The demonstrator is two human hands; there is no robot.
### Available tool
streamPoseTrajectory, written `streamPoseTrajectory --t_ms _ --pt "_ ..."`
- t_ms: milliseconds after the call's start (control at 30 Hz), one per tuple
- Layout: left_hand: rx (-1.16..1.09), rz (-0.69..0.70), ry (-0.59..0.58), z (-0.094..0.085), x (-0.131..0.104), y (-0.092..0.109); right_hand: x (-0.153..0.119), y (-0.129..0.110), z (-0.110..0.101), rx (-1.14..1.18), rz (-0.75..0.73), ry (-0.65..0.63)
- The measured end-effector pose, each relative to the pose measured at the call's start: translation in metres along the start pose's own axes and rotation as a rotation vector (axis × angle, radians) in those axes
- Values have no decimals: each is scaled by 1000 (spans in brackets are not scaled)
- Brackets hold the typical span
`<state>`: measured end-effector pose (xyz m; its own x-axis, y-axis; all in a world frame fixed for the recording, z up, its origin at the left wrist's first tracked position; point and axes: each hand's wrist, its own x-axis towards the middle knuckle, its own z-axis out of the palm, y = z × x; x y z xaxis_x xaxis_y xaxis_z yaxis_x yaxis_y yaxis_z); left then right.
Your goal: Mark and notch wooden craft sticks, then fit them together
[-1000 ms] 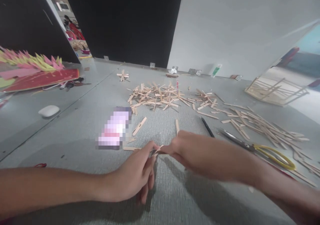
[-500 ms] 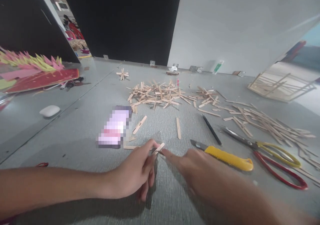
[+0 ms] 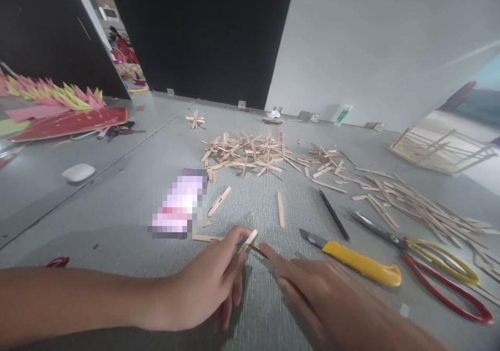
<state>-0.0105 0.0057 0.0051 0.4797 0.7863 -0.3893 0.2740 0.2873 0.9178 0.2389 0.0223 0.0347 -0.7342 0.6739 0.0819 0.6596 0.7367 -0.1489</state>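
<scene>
My left hand (image 3: pixel 219 278) pinches a short wooden craft stick (image 3: pixel 252 237) between thumb and fingers, its pale end slanting up to the right. From the right, my right hand (image 3: pixel 308 283) holds a thin, brownish pointed tool (image 3: pixel 255 248) along its forefinger. The tool's tip meets the stick or lies right beside it; its exact kind I cannot make out. Another craft stick (image 3: pixel 205 238) lies partly behind my left hand. Farther off are a stick with a dark slot (image 3: pixel 219 201) and a plain stick (image 3: pixel 280 209).
A yellow utility knife (image 3: pixel 361 262), scissors (image 3: pixel 406 244) and a black pen (image 3: pixel 334 214) lie to the right. Beyond are a heap of craft sticks (image 3: pixel 250 153) and thin wooden strips (image 3: pixel 425 205). A blurred-out phone (image 3: pixel 182 202) and a white case (image 3: pixel 78 173) lie left.
The view has tilted slightly, so things sit a little lower. My right hand has drawn slightly back, and more of the thin tool shows beside the stick.
</scene>
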Motion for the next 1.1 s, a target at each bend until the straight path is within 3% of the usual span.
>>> streamPoseTrajectory --t_ms 100,233,467,567,700,800,867,1100 --pt "134 53 94 -2 -4 6 -2 5 16 24 -38 15" --pt "304 157 214 -8 -7 18 -4 11 27 106 20 73" --pt "313 134 143 -13 -1 17 -4 12 36 230 113 304" --pt "285 179 146 -13 2 11 -2 14 24 193 175 524" --pt "306 201 131 -14 3 5 -7 28 -13 -34 247 753" --pt "320 206 146 -13 4 6 -13 38 -32 -128 309 677" --pt "316 200 158 -13 7 8 -13 38 -31 -116 297 564" --pt "207 60 182 -17 18 13 -6 21 23 -47 210 387"
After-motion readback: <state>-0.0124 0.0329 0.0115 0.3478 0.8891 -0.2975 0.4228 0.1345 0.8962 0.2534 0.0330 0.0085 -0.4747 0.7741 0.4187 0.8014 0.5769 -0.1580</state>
